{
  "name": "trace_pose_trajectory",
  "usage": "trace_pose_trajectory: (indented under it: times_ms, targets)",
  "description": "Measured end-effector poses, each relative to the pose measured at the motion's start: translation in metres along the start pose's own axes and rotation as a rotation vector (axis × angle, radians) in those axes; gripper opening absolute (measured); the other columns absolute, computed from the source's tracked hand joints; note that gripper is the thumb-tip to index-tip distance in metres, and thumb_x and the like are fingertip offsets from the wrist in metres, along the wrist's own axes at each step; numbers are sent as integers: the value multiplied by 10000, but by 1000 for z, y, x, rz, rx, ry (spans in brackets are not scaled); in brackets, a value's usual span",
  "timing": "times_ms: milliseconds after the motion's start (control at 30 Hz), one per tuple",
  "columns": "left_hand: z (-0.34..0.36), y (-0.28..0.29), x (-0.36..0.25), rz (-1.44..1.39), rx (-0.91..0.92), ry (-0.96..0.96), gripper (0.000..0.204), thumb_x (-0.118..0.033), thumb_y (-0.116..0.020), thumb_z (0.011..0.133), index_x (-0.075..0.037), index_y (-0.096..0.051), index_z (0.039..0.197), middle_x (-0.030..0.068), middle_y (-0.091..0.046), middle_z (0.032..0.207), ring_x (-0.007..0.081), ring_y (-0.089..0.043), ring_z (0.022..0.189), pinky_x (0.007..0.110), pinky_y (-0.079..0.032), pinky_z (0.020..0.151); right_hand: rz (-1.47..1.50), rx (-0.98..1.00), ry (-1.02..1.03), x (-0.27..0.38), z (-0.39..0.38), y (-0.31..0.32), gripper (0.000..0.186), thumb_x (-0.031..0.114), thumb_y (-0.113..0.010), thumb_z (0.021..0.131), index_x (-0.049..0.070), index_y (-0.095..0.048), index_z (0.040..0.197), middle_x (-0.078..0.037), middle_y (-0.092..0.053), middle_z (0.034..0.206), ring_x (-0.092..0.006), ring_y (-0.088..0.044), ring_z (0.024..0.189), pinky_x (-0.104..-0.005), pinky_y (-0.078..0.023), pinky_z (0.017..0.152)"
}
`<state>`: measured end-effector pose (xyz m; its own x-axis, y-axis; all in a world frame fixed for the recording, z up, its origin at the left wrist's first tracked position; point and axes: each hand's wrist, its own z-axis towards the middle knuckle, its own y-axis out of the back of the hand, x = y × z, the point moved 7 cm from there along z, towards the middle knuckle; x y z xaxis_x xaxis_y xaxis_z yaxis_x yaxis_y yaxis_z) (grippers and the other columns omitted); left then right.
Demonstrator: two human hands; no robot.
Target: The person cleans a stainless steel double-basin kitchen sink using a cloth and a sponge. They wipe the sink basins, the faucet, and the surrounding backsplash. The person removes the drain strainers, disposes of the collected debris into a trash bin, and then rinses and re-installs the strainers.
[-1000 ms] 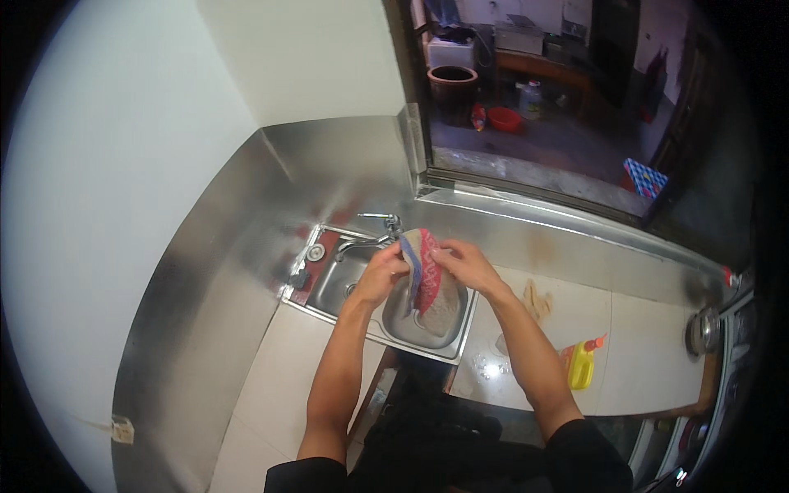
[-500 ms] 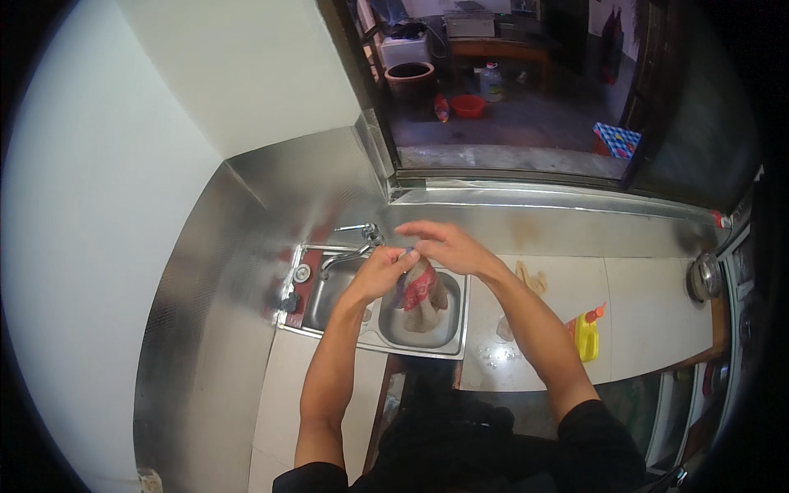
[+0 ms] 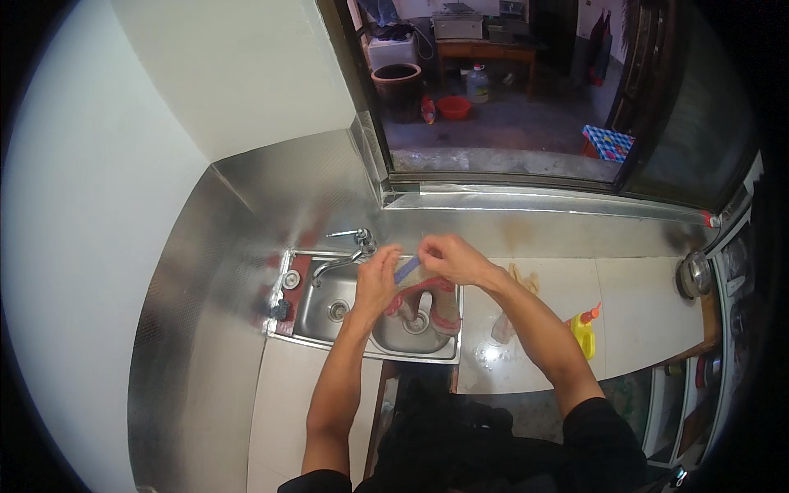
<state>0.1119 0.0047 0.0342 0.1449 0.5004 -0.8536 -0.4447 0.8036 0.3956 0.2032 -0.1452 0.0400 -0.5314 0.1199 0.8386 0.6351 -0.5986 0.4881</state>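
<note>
Over the right basin of a steel double sink (image 3: 320,316), my left hand (image 3: 376,279) and my right hand (image 3: 450,264) grip the upper edge of a damp-looking cloth (image 3: 445,312), grey-beige with a red pattern and a blue band. The blue band runs between my hands, and the lower folds hang down into the basin, over or near its drain. Both hands have fingers bent at the cloth; some fingertips of my left hand are hard to make out. A chrome faucet (image 3: 345,256) stands behind the left basin, just left of my hands.
Right of the sink, the tiled counter (image 3: 641,312) holds a tan cloth (image 3: 526,278), a clear object (image 3: 503,329), a yellow bottle (image 3: 583,335) and a steel pot (image 3: 693,277). Behind is a window opening onto a room with a red basin (image 3: 454,107). A wall closes off the left.
My right hand's fingers, earlier raised over my left hand, have come down onto the cloth. The hands are farther apart, and the cloth is more spread between them. The view has shifted.
</note>
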Motion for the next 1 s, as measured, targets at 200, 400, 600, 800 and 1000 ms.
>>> trace_pose_trajectory:
  times_ms: [200, 400, 600, 800, 1000]
  targets:
    - [-12, -14, 62, 54, -98, -203, 136, 28, -473, 850, 2, -530, 729, 147, -554, 694, 299, -590, 674, 398, -447, 612, -6, -222, -94, -21, 9, 9, 223, 194, -574, 940, -27, -603, 950, -109, -635, 749, -170, -579, 671, -350, -490, 642]
    - [-37, -55, 128, 0, 216, 245, 433, -372, -559, 953, -16, -708, 1151, 169, -734, 1006, 283, -701, 996, 392, -526, 840, 144, -156, -194, -10, 18, 7, 140, 181, -587, 972, 45, -588, 1007, -10, -599, 784, -72, -546, 649, -260, -453, 501]
    - [-67, -109, 182, -566, 516, 806, 613, -464, -583, 968, -18, -568, 1388, 132, -668, 1266, 237, -662, 1105, 379, -522, 901, 320, -212, -135, 51, 29, 23, 78, 74, -627, 917, 38, -615, 985, 51, -555, 804, -38, -497, 727, -220, -425, 644]
    - [-45, -106, 214, -505, 288, 630, 533, -413, -627, 967, -56, -602, 1362, 87, -692, 1199, 187, -658, 1042, 309, -522, 884, -161, -40, 272, 93, 62, -6, 76, 44, -604, 922, 70, -621, 991, 27, -576, 855, -62, -538, 781, -259, -474, 698]
    - [-27, -78, 137, -1187, 185, 530, 624, -521, -485, 1033, -41, -527, 1431, 71, -606, 1377, 195, -567, 1268, 350, -428, 1064, 141, -141, 36, 99, 90, 53, 70, 92, -564, 977, 58, -624, 961, 39, -566, 867, -52, -534, 836, -246, -476, 753]
